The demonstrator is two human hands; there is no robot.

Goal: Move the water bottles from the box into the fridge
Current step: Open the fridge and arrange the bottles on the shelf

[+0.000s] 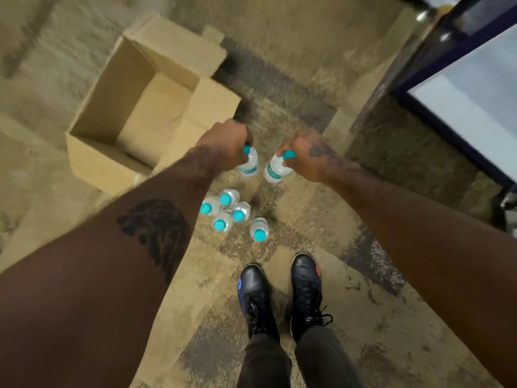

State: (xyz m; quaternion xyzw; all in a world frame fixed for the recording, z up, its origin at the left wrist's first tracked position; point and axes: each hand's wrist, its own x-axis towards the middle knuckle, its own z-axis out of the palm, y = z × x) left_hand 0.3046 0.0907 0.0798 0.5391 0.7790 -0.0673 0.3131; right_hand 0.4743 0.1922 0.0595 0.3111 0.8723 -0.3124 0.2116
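Observation:
An open cardboard box (112, 102) lies on the floor at the upper left, with no bottles visible inside. My left hand (223, 144) grips the teal-capped neck of a clear water bottle (249, 165). My right hand (305, 158) grips the cap end of a second water bottle (275, 170). Both bottles hang above the floor, close together. Several more teal-capped bottles (229, 210) stand upright in a cluster on the floor just below my hands, one of them (259, 229) slightly apart to the right.
The fridge's dark-framed glass door (470, 88) runs along the right edge. My two black shoes (279, 292) stand just behind the bottle cluster. The floor is mottled tan and grey stone.

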